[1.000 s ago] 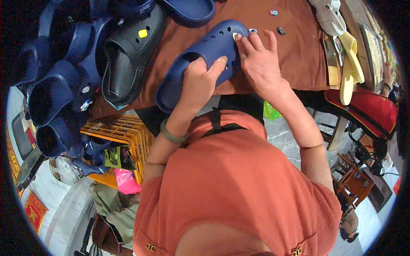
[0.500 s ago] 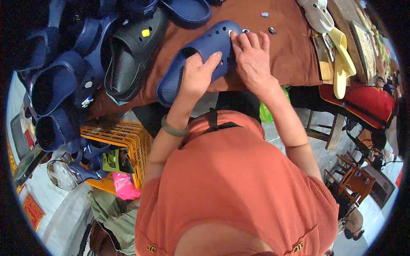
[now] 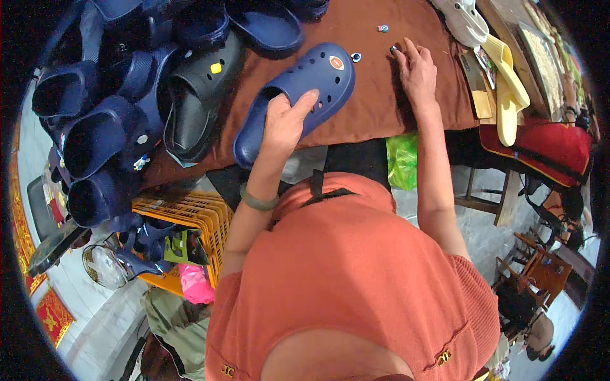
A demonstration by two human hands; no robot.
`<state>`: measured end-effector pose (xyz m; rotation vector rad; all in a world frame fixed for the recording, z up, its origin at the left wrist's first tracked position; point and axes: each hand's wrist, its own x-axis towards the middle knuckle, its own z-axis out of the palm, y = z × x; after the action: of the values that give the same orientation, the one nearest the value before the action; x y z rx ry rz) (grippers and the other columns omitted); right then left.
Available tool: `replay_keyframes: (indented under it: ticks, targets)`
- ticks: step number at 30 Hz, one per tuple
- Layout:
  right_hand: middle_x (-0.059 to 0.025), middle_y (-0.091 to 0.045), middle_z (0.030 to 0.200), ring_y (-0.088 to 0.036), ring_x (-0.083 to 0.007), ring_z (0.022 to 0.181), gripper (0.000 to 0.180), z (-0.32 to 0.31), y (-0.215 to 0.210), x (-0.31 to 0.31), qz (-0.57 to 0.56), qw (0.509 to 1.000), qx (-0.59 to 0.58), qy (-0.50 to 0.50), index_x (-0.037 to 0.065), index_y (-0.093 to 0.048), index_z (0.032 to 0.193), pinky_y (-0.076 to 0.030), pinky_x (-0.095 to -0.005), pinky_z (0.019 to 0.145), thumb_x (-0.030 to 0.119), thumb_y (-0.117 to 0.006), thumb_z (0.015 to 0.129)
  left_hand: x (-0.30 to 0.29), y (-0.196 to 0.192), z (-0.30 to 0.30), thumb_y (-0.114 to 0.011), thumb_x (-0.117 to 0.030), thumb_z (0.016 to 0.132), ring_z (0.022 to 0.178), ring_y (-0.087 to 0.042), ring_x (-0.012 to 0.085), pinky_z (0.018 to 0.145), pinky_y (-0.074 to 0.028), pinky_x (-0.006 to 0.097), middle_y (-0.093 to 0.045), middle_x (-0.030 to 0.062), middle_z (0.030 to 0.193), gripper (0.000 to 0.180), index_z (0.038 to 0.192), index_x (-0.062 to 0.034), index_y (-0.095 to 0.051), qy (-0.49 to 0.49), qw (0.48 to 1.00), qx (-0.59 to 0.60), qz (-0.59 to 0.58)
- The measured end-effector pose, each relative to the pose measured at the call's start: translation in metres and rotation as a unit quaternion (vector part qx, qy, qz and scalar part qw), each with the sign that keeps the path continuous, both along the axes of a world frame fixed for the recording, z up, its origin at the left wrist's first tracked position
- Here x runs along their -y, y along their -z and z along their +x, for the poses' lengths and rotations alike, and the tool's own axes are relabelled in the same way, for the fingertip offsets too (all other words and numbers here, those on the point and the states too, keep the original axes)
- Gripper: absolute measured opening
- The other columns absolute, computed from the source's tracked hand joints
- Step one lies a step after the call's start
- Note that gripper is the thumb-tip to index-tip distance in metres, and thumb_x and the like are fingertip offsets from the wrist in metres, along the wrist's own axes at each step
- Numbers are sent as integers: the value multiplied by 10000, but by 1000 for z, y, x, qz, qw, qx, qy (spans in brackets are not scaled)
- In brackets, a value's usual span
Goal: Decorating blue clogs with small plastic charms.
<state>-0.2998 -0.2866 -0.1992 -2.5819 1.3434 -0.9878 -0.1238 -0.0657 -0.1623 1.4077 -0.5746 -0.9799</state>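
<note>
My left hand (image 3: 285, 124) grips a navy blue clog (image 3: 321, 77), thumb on its upper and fingers tucked inside the foot opening. An orange-and-white oval shoe charm (image 3: 336, 63) sits in the clog's upper among the vent holes. Beside the toe is a small dark-and-white round charm (image 3: 356, 58). Further right, my right hand (image 3: 417, 75) rests on the brown cloth (image 3: 375, 95), fingers apart and bent. One fingertip touches a small dark charm (image 3: 393, 49). Another small colourful charm (image 3: 382, 28) lies beyond it.
A black clog (image 3: 197, 105) with a yellow charm stands left of the navy one. Several navy clogs (image 3: 95, 136) are piled at the far left above an orange crate (image 3: 216, 222). A white clog (image 3: 464, 24) and a yellow slipper (image 3: 505, 89) lie at the right edge.
My right hand has left the clog's toe and moved right to the dark charm on the cloth. The oval charm on the clog is now uncovered. My left hand keeps its hold.
</note>
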Motion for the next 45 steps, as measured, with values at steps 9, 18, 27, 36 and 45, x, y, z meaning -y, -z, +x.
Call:
replay_keyframes:
  ticks: [9,18,27,36,45]
  targets:
    - [-98,-663,901,-619,-268,847,189,-2,13,10,80,994,46,-58,81,-705,898,-488,-352,787,217,-725,768,0,-11,-5,-588,-133,880,823,-574,103,761,-477,273,-638,43,926,233,1032,39,-626,8,999,-35,-22]
    - [-69,-711,948,-657,-134,870,208,10,-8,-28,321,917,217,-91,42,-713,985,-497,-253,788,119,-714,791,-2,-1,-3,-629,-131,879,823,-583,92,743,-482,257,-635,18,936,214,1047,0,-638,1,1000,-11,-15]
    - [-45,-674,880,-601,-244,884,138,67,-58,-64,79,944,127,-296,117,-712,880,-416,-355,862,136,-721,743,-6,9,-11,-605,-179,875,925,-630,176,829,-494,321,-672,122,1011,315,1101,41,-619,7,997,17,-72]
    - [-6,-641,977,-571,-201,956,230,79,-62,-70,-111,929,-53,-350,129,-684,915,-356,-416,921,73,-629,699,-6,0,-8,-595,-189,888,803,-582,103,734,-489,301,-651,65,881,261,1015,37,-627,11,999,23,-42]
    - [-51,-610,983,-540,-245,989,320,84,-50,-109,-93,964,-51,-243,85,-640,1003,-328,-465,999,74,-604,685,-5,-9,-5,-568,-124,892,810,-587,114,725,-479,283,-643,59,878,218,986,64,-625,34,994,69,-73]
